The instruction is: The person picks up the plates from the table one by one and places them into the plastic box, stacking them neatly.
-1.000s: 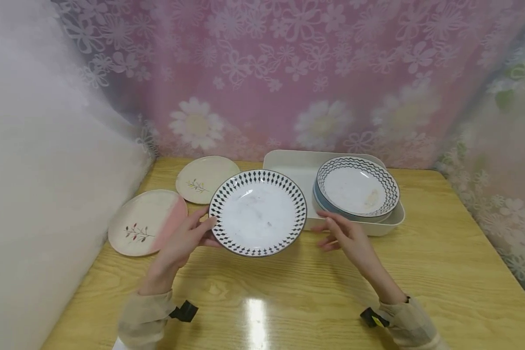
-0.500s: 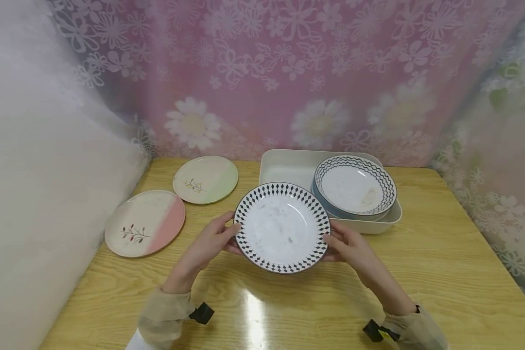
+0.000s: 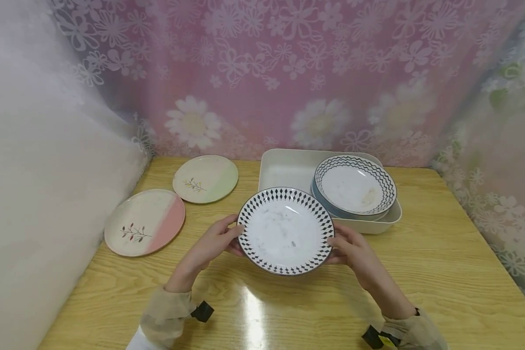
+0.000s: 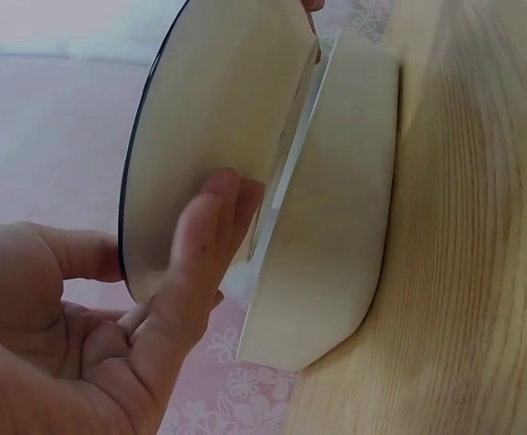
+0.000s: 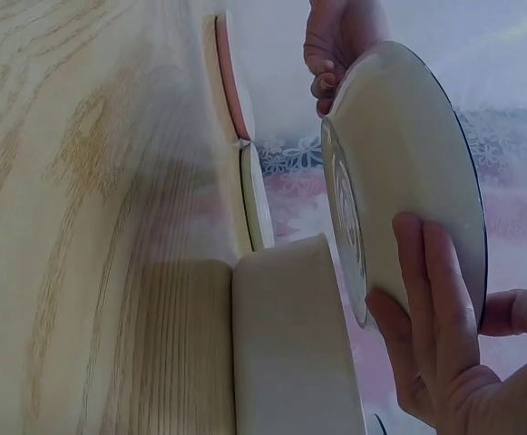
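Observation:
A white plate with a black diamond border is held up off the table between both hands, its face tilted toward the head camera. My left hand pinches the left rim, thumb on top and fingers spread under the base, as the left wrist view shows. On the opposite rim my right hand has the same grip, its fingers against the pale underside. Just behind the plate stands a cream rectangular bin. Inside its right part rests a stack topped by a zigzag-rimmed plate, with a blue-sided dish under it.
Two flat plates lie on the left of the wooden table: one cream and pink, the other cream and green. A floral curtain hangs along the back, and a white cloth wall borders the left side.
The diamond-bordered plate has moved right and nearer the front edge. My right hand, apart from it a second ago, now grips its right rim. The left hand kept its hold.

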The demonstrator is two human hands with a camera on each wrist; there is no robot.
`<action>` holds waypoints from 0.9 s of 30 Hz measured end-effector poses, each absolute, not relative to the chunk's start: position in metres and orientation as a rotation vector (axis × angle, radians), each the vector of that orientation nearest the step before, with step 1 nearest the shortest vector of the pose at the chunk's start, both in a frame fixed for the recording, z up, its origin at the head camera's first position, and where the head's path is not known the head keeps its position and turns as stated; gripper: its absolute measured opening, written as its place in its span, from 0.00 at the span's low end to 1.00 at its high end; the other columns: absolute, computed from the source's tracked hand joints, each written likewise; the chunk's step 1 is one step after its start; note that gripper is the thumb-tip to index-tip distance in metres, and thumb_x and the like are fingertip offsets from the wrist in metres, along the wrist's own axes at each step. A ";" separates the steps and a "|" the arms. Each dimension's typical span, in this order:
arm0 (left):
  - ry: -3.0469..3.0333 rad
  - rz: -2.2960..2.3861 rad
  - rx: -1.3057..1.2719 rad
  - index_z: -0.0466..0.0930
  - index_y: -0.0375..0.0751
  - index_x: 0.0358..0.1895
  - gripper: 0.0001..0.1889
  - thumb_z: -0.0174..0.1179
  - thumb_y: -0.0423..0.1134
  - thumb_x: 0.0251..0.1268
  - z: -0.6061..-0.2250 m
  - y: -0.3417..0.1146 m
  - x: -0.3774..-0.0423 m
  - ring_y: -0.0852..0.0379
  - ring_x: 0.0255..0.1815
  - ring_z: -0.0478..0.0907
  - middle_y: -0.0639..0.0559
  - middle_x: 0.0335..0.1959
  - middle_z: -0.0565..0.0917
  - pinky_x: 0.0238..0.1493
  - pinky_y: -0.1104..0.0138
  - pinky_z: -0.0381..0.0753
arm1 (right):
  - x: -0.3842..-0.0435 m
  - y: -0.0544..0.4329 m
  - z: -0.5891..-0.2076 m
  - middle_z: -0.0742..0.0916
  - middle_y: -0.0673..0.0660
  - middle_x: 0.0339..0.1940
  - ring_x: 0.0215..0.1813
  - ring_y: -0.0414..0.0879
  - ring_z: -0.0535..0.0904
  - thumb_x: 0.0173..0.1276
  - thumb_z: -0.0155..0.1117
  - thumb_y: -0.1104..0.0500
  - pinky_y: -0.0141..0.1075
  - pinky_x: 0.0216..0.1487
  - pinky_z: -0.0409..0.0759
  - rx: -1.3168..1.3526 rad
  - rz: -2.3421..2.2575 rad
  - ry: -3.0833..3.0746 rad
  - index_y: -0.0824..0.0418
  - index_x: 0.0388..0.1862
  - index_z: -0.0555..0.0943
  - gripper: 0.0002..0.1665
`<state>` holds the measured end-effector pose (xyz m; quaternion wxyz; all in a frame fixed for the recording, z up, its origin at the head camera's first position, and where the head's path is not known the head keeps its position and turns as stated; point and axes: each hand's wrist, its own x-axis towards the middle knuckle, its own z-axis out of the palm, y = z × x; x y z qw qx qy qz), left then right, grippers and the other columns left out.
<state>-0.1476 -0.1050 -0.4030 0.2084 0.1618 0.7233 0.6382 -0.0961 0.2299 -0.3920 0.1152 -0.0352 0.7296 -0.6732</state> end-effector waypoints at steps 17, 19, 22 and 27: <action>2.200 1.811 0.466 0.67 0.38 0.74 0.26 0.47 0.49 0.83 -0.386 -0.072 -0.167 0.47 0.43 0.87 0.37 0.52 0.84 0.42 0.58 0.88 | -0.103 0.253 -0.378 0.88 0.45 0.41 0.35 0.42 0.88 0.80 0.48 0.67 0.35 0.36 0.88 -0.079 -2.161 2.157 0.82 0.71 0.57 0.28; 2.271 1.855 0.476 0.70 0.39 0.72 0.24 0.48 0.47 0.83 -0.385 -0.068 -0.172 0.45 0.44 0.87 0.37 0.52 0.85 0.42 0.56 0.89 | -0.105 0.257 -0.374 0.88 0.46 0.41 0.35 0.41 0.88 0.80 0.49 0.66 0.34 0.36 0.87 -0.075 -2.191 2.152 0.81 0.71 0.58 0.27; 2.397 1.878 0.530 0.74 0.38 0.68 0.20 0.50 0.43 0.82 -0.386 -0.063 -0.178 0.45 0.45 0.87 0.39 0.52 0.86 0.40 0.56 0.89 | -0.110 0.265 -0.367 0.87 0.46 0.41 0.36 0.41 0.88 0.81 0.49 0.66 0.33 0.36 0.87 -0.070 -2.235 2.151 0.81 0.72 0.56 0.29; 2.631 1.764 0.550 0.77 0.37 0.65 0.17 0.53 0.39 0.80 -0.395 -0.058 -0.189 0.46 0.55 0.84 0.43 0.60 0.83 0.46 0.55 0.88 | -0.119 0.283 -0.356 0.84 0.43 0.44 0.34 0.39 0.87 0.81 0.49 0.64 0.30 0.37 0.86 -0.003 -2.324 2.109 0.81 0.77 0.43 0.39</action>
